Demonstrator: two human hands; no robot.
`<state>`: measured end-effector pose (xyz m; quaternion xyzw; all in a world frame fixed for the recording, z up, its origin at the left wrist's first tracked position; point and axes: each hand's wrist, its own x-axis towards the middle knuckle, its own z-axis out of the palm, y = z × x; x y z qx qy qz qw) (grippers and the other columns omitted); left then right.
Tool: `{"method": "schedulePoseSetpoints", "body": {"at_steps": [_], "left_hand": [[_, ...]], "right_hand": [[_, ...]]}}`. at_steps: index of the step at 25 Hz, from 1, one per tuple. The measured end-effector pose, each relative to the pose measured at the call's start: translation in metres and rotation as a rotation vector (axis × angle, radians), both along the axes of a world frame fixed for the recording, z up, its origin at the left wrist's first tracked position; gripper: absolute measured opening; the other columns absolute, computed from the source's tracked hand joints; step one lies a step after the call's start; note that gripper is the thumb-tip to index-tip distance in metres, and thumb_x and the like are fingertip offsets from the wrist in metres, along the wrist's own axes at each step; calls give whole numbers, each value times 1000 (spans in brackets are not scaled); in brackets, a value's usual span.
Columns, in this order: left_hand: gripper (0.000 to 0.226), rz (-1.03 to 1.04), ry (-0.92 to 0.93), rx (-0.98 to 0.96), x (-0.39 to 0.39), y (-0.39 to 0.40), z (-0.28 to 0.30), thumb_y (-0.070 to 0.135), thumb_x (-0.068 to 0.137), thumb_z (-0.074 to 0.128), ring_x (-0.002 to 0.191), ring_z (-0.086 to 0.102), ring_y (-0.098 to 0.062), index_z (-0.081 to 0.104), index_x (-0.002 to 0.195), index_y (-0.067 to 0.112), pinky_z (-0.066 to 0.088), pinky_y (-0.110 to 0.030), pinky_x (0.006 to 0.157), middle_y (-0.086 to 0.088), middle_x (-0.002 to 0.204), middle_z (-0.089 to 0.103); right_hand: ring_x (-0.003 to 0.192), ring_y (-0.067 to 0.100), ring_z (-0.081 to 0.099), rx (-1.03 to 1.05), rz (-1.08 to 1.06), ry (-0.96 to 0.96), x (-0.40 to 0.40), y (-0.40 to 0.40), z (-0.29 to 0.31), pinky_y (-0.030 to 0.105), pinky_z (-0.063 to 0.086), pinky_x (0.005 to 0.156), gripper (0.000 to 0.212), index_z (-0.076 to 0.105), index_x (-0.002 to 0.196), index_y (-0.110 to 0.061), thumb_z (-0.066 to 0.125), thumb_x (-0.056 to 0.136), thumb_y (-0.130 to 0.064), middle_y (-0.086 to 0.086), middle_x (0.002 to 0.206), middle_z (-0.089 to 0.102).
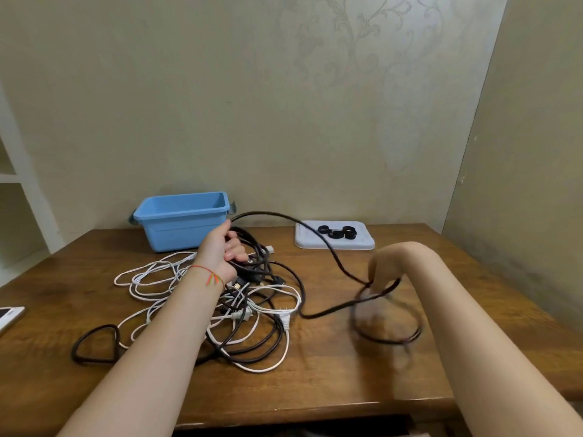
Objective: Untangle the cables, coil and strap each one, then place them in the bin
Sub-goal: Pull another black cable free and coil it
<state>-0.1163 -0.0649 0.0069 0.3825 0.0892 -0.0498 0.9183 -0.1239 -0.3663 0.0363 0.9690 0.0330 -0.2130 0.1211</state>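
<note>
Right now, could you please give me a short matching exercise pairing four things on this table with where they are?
Things:
1. blue bin
2. black straps
3. phone
4. white cables

Places:
A. on the white tray
B. at the table's left edge
C. tangled with dark cables, mid-table
D. at the back, against the wall

Pairs: 1-D, 2-A, 3-B, 4-C

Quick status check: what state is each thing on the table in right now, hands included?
Blue bin: upright, open, nothing visible inside.
Black cable: held by both hands, arcing between them, partly looped.
White cables: tangled, loose on the table.
Black straps: unused, on the white tray.
Left hand: grips black cable loops.
Right hand: pinches the black cable; blurred.
</note>
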Motion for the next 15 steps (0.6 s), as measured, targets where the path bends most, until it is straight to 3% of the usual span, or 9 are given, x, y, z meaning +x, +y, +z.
{"method": "schedulePoseSetpoints", "body": {"at_steps": [2,5,8,10,11,12,14,15], "left_hand": [[43,-198,-39,230,-5,-10,1,48,100,48,27,19,-6,47,72,15,19,-17,34,8,40,23],[44,-510,-143,422,-15,-25,10,51,98,46,28,19,-5,55,77,13,19,-19,35,8,41,22],[47,-604,-194,541,-21,-27,19,56,95,48,29,20,-5,59,79,12,20,-20,36,7,41,22],[56,-568,-201,757,-26,-26,21,66,90,48,32,20,-7,60,79,12,23,-22,40,6,44,24],[61,-557,-200,859,-28,-28,22,71,88,47,34,22,-8,61,79,12,27,-23,42,5,46,25],[65,-554,-198,941,-30,-30,23,74,86,46,37,25,-9,61,79,11,31,-23,44,4,47,28],[69,-555,-222,1066,-34,-36,25,76,85,43,42,33,-13,61,77,10,37,-24,49,2,49,35],[70,-563,-254,1107,-35,-38,26,77,86,41,43,35,-14,60,74,10,38,-25,51,2,49,36]], "right_hand": [[119,23,54,108,10,-105,-2,11,0,35,46,97,62,56,130,-20,70,81,-56,2,132,57],[122,18,52,697,27,-213,-6,32,6,36,42,103,85,44,141,-19,66,76,-70,-4,137,53],[115,13,57,1217,0,-344,-13,45,9,33,46,95,85,41,141,-21,60,78,-74,-3,128,59],[115,12,56,1371,12,-534,-13,50,11,33,48,96,75,40,142,-23,61,84,-65,-1,129,56],[117,13,53,1311,57,-675,-13,53,13,34,46,99,68,42,141,-23,62,87,-59,-1,130,53],[120,15,51,1104,130,-854,-13,58,14,35,41,102,59,45,139,-22,63,90,-51,1,132,51],[125,25,47,444,305,-1216,-14,75,11,45,30,107,43,51,131,-18,63,92,-30,7,133,51],[126,30,46,224,366,-1279,-15,83,9,51,26,110,38,55,126,-15,62,89,-19,10,132,52]]}}
